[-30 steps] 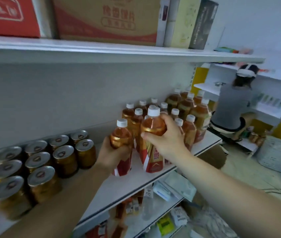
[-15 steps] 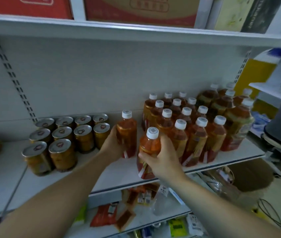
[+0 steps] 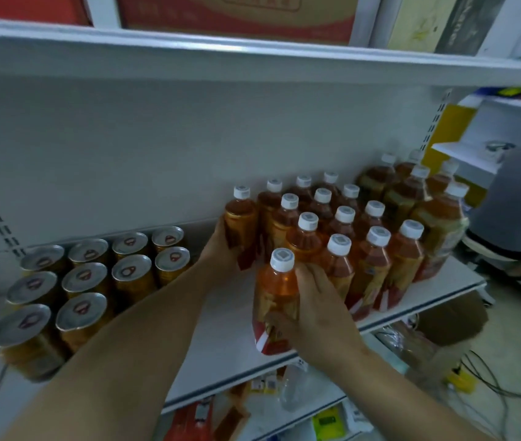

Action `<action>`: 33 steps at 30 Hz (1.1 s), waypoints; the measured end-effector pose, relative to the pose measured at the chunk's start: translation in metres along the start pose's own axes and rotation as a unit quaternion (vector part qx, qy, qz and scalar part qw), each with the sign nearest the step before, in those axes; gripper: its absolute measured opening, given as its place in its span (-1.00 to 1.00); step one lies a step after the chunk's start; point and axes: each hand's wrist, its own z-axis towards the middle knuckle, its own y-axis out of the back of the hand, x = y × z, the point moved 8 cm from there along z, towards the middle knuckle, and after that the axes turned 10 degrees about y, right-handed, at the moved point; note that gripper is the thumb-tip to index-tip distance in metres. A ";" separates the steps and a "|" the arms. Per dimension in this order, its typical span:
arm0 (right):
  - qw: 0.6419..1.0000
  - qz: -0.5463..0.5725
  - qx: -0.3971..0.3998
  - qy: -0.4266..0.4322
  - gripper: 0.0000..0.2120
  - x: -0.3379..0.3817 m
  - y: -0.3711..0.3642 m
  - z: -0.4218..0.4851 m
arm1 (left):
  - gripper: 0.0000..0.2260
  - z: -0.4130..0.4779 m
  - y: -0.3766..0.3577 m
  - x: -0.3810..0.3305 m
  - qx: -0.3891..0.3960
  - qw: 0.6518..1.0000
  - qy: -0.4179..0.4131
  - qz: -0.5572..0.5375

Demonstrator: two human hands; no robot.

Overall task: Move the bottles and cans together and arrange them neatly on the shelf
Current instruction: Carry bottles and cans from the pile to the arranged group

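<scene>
A white metal shelf runs across the view, with a second white shelf above it carrying red and tan cardboard boxes. On the right half of the lower shelf stands a tight block of amber plastic drink bottles with white caps, and just beyond them a group of larger, darker tea bottles sits toward the shelf's right end. On the left part stands a cluster of gold metal cans with silver pull-tab lids, set in rows, well apart from the bottles.

The front amber bottle with a red label stands upright near the shelf's front edge, just beside the block; the right hand is wrapped around its side, fingers curled on the label. The rear amber bottle stands upright near the back wall, touching the left side of the block, and the left hand grips its lower body from the left.

Below, a lower shelf holds blurred packets.
</scene>
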 end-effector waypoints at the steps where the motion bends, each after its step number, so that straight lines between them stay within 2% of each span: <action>1: 1.000 -0.002 -0.003 0.001 -0.21 0.000 0.000 0.001 | -0.33 0.003 0.000 -0.003 0.002 1.000 0.002 0.012; 3: 1.000 -0.003 -0.006 0.011 -0.20 0.000 0.002 0.002 | -0.38 0.003 0.003 -0.006 0.005 1.000 0.012 0.019; 7: 0.998 0.015 0.018 0.055 -0.19 0.001 0.007 0.004 | -0.76 -0.053 0.003 -0.003 -0.005 0.999 -0.020 -0.038; 8: 0.997 0.015 0.031 0.066 -0.19 0.001 0.007 0.005 | -0.76 -0.074 0.001 0.003 -0.015 0.999 -0.018 -0.048; 10: 0.994 0.012 0.053 0.089 -0.20 -0.001 0.011 0.007 | -0.68 -0.112 -0.003 0.027 -0.025 0.996 0.037 -0.083; 12: 0.990 0.016 0.039 0.132 -0.26 0.000 0.028 0.016 | -0.46 -0.140 -0.020 0.038 0.034 0.993 0.063 -0.090; 14: 0.984 0.005 -0.005 0.178 -0.37 0.002 0.053 0.037 | -0.20 -0.154 -0.042 0.034 0.089 0.994 0.046 -0.043; 16: 0.983 -0.035 -0.002 0.180 -0.44 -0.007 0.066 0.070 | -0.06 -0.154 -0.055 0.025 0.050 0.998 0.040 0.019; 18: 0.984 -0.093 0.068 0.133 -0.40 -0.023 0.062 0.101 | -0.07 -0.148 -0.060 0.023 -0.004 0.998 0.061 0.025; 20: 0.975 -0.128 0.153 0.095 -0.28 -0.040 0.049 0.115 | -0.14 -0.142 -0.064 0.028 -0.028 0.997 0.076 -0.014; 22: 0.966 -0.139 0.200 0.089 -0.18 -0.047 0.037 0.119 | -0.17 -0.139 -0.064 0.032 -0.054 0.994 0.088 -0.036; 24: 0.960 -0.144 0.218 0.101 -0.16 -0.047 0.029 0.119 | -0.15 -0.135 -0.063 0.031 -0.078 0.992 0.087 -0.049; 28: 0.959 -0.167 0.199 0.110 -0.25 -0.049 0.028 0.120 | -0.08 -0.116 -0.056 0.028 -0.111 0.989 0.094 -0.039; 33: 0.962 -0.166 0.205 0.075 -0.15 -0.059 0.024 0.120 | -0.03 -0.081 -0.041 0.019 -0.122 0.978 0.103 0.137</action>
